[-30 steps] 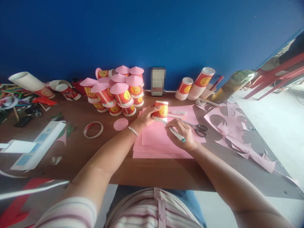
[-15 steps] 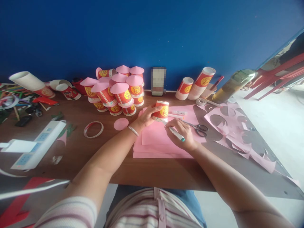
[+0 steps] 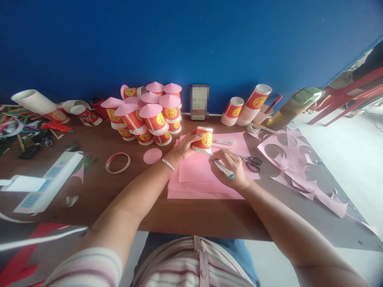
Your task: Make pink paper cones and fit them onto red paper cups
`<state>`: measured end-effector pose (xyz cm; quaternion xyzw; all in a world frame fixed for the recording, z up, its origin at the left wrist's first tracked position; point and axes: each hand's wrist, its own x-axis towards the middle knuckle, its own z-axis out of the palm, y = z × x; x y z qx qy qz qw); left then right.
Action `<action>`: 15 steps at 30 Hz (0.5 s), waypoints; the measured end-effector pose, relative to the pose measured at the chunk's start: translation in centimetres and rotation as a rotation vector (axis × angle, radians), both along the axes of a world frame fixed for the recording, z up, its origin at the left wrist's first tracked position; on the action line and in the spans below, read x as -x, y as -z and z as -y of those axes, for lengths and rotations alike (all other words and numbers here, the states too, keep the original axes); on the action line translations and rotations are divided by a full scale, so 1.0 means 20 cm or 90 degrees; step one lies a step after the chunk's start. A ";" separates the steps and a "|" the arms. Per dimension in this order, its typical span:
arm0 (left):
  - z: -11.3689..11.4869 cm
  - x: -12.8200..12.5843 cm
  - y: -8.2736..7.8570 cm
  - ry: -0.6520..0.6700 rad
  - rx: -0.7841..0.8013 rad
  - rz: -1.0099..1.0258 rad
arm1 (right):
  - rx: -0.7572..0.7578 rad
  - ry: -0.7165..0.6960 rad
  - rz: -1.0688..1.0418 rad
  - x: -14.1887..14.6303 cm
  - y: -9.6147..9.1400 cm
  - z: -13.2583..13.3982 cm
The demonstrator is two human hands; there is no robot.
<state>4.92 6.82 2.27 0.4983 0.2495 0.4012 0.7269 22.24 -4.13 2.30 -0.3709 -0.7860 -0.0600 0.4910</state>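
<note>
My left hand [image 3: 186, 146] is closed around a red paper cup [image 3: 204, 138] with a yellow emblem and a white lower band. In my right hand [image 3: 231, 169] is a white marker [image 3: 223, 169] with a teal end, its tip at the cup's lower band. Whether the tip touches the band is too small to tell. Both hands are above stacked pink paper sheets [image 3: 197, 187]. Scissors [image 3: 253, 162] with dark handles lie beside my right hand, partly hidden by it. Behind the cup, a white glue stick [image 3: 226, 141] rests on the paper.
Left of my hands stand several stacked cups with pink cone tops [image 3: 153, 113]. A pink disc [image 3: 152, 156], a tape roll [image 3: 117, 163] and a power strip [image 3: 49, 183] lie nearer. Paper scraps [image 3: 299, 163], cup stacks [image 3: 255, 101] and a bottle [image 3: 293, 107] occupy the right. A phone [image 3: 200, 103] leans on the wall.
The marker and my right hand have shifted very slightly to the right. My left hand and the cup look unchanged.
</note>
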 end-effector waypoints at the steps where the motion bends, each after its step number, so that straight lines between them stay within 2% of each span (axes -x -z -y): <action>1: 0.00 0.00 0.00 -0.001 0.003 0.002 | 0.000 0.000 0.004 0.00 0.00 0.00; 9: -0.01 0.00 0.03 -0.034 0.007 0.003 | 0.047 -0.023 -0.001 0.01 -0.02 0.01; 15: -0.04 -0.01 0.06 0.026 0.022 0.015 | 0.087 -0.039 -0.034 0.02 -0.03 0.02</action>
